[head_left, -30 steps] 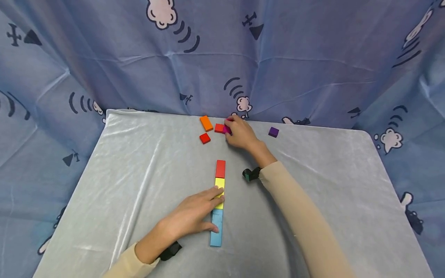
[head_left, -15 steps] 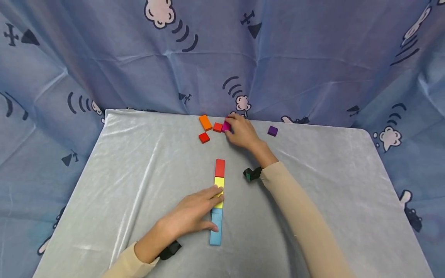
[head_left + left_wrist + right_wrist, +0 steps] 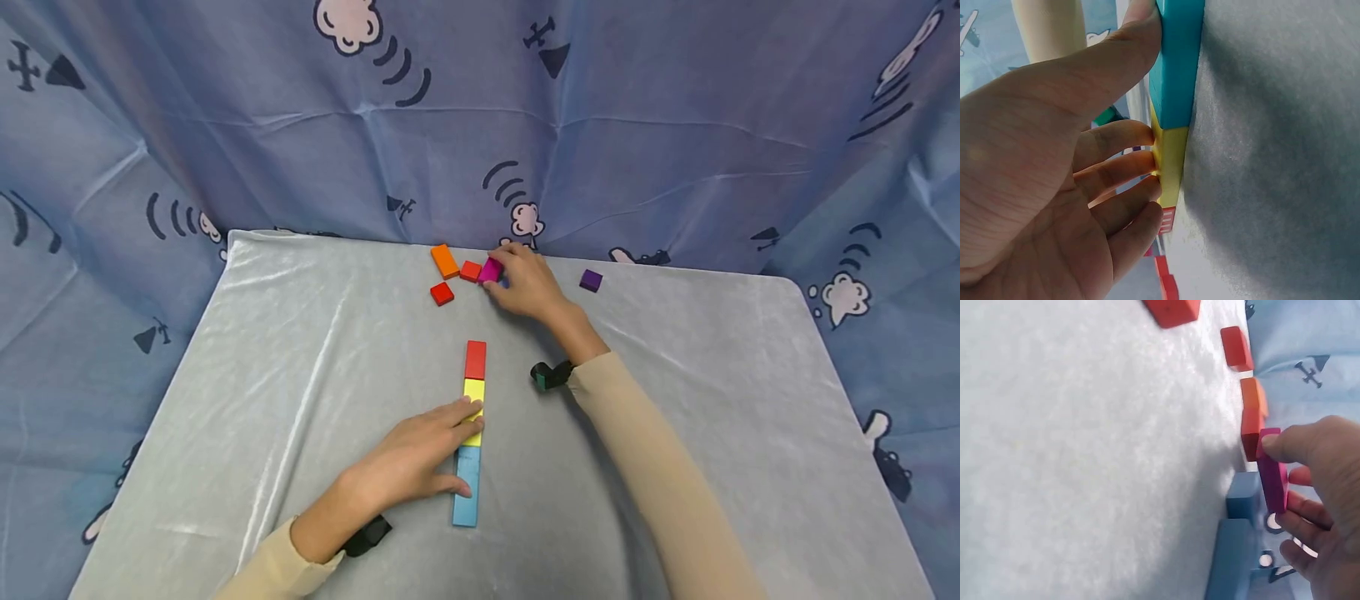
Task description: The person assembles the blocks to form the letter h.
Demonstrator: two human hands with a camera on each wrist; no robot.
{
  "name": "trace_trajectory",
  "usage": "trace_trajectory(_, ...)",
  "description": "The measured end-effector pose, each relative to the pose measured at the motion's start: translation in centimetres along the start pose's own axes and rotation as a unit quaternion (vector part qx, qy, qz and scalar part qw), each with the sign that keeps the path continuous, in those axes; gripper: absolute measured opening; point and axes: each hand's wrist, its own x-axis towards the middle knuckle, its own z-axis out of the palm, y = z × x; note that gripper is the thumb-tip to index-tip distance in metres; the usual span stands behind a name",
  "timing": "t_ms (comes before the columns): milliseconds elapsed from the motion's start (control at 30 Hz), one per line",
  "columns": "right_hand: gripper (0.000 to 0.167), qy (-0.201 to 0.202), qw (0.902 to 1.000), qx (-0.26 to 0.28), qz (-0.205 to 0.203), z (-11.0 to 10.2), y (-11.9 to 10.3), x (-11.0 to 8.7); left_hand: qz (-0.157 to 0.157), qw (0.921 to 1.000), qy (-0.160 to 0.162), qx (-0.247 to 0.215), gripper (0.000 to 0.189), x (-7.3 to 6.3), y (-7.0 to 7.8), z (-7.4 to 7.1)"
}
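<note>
Our right hand (image 3: 531, 285) pinches the magenta block (image 3: 491, 269); a sloppy lift could bump the adjacent red block (image 3: 470, 271). Our left hand (image 3: 405, 457), spread, might skew the row (image 3: 471, 440).

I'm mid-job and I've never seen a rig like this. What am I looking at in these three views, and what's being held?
There's no robot: these are a person's two bare hands. The head picture looks forward and down from a camera worn on the head; the other two come from cameras on each wrist.

On the pale covered table lies a straight row: a red end, a yellow part and a light blue part. The left hand touches the yellow and light blue parts without gripping.

The right hand pinches a magenta block near the far edge. Nearby are an orange block, two red blocks and a purple block. The right wrist view also shows two blue blocks.
</note>
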Motion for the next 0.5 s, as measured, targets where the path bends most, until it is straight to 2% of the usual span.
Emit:
trace_trajectory(167,0.053,0.003,0.9983,0.035,-0.047,-0.3,-0.8,-1.6,0.000,1.0000,0.001,0.001,0.085,0.0,0.1,-0.1)
trace_trajectory(500,0.053,-0.072,0.9907,0.085,-0.078,0.7,-2.3,-4.7,-0.001,1.0000,-0.005,0.005,0.086,0.1,0.4,-0.1)
